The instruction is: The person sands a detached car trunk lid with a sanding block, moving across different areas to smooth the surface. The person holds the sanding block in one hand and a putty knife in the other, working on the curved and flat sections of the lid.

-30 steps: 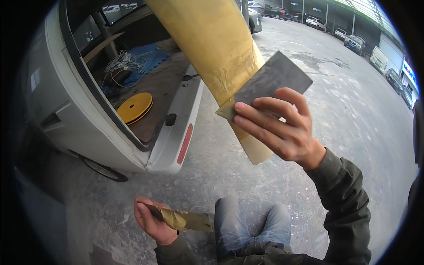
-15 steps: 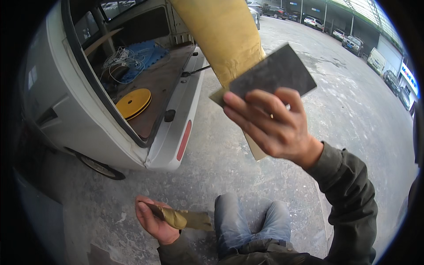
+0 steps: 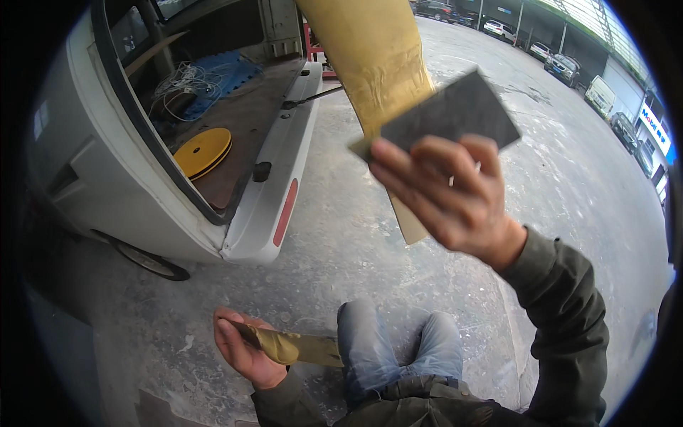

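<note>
My right hand [image 3: 455, 188] is raised in front of me, fingers closed round a dark rectangular putty spreader [image 3: 452, 110]. The spreader's left end overlaps a long panel [image 3: 363, 43] coated in smooth gold-coloured material, with ripples near its lower part; whether they touch I cannot tell. A pale narrow strip [image 3: 409, 220] shows below the panel, partly behind my fingers. Low on the left, my left hand [image 3: 249, 356] grips the end of a flat putty board [image 3: 320, 350]. A lump of gold putty [image 3: 279, 347] sits on it, and its other end reaches my left knee.
At the left stands a white van [image 3: 135, 192] with its rear open. On its floor lie a yellow disc [image 3: 203, 153], tangled white cable [image 3: 186, 82] and a blue mat [image 3: 228, 75]. A black rod [image 3: 313, 98] extends from the bumper [image 3: 267, 192]. Parked cars [image 3: 562, 67] line the far right.
The view has shifted slightly, so the van sits further left and higher. My right hand and its spreader appear slightly further right against the panel; both hands keep their holds.
</note>
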Available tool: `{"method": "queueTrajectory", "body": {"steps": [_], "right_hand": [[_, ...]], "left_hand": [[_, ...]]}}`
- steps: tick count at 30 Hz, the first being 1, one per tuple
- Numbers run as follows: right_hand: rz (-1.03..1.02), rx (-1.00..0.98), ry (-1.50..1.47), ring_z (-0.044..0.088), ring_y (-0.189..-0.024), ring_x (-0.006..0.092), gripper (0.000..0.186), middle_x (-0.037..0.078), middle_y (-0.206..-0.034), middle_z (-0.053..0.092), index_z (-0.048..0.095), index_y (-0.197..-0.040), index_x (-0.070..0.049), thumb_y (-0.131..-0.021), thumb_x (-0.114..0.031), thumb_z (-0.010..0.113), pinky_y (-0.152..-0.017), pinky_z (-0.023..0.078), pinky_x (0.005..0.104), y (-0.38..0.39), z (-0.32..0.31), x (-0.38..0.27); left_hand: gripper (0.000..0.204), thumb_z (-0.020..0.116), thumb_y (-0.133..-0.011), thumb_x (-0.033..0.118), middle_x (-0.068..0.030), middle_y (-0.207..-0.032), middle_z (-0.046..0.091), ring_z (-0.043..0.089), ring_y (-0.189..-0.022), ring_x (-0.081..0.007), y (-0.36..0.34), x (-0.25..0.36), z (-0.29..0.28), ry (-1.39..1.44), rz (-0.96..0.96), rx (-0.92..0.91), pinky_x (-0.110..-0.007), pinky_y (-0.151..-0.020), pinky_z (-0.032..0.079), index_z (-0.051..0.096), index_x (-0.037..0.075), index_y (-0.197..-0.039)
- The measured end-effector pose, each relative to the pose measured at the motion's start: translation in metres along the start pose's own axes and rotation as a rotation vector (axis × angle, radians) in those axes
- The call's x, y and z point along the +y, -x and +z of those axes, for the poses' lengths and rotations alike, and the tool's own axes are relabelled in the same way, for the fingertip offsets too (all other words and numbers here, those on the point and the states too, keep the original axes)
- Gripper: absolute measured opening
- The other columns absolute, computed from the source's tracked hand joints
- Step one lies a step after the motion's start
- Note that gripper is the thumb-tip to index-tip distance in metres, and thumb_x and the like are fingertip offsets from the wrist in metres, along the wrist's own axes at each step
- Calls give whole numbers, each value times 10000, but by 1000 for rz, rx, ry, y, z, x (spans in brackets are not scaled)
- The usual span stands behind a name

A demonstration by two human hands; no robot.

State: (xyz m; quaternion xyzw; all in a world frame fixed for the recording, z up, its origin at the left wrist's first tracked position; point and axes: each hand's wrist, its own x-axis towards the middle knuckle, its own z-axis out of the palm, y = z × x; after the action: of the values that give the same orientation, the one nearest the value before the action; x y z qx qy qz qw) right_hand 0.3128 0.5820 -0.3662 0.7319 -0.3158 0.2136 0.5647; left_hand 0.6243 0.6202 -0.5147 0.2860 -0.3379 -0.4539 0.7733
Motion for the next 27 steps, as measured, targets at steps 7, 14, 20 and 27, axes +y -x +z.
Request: {"method": "queueTrajectory", "body": {"steps": [7, 14, 20, 27], "right_hand": [[121, -200, -200, 635, -1039, 188, 351, 47, -1258, 780, 790, -1203, -60, -861, -112, 733, -831, 445, 349, 34, -51, -32], [522, -73, -687, 686, -908, 206, 323, 80, -1129, 815, 791, -1202, -45, -881, -32, 759, -760, 505, 336, 19, -78, -15], [1171, -116, -1886, 699, -926, 169, 238, 80, -1038, 799, 783, -1240, -5, -1020, -39, 699, -838, 563, 328, 84, -101, -62], [2424, 245, -1716, 708, -943, 132, 303, 54, -1067, 758, 722, -1117, -15, -1131, -285, 586, -857, 580, 322, 198, -76, -110]], "left_hand": [[360, 530, -1130, 421, 39, -765, 472, 471, -614, -48, 2, 1, 9, -119, 5, 64, -218, -552, 374, 527, 103, -961], [414, 558, -1111, 423, -28, -775, 603, 567, -677, -107, 15, 3, 21, -162, -31, -207, -268, -625, 464, 562, 56, -922], [394, 558, -1115, 379, -12, -800, 578, 544, -758, -97, 33, -6, 49, -311, -43, -339, -260, -702, 441, 606, 25, -948], [315, 534, -1135, 313, -20, -943, 580, 565, -890, -131, 40, -8, 99, -127, -63, 7, -305, -830, 484, 607, 41, -995]]}}
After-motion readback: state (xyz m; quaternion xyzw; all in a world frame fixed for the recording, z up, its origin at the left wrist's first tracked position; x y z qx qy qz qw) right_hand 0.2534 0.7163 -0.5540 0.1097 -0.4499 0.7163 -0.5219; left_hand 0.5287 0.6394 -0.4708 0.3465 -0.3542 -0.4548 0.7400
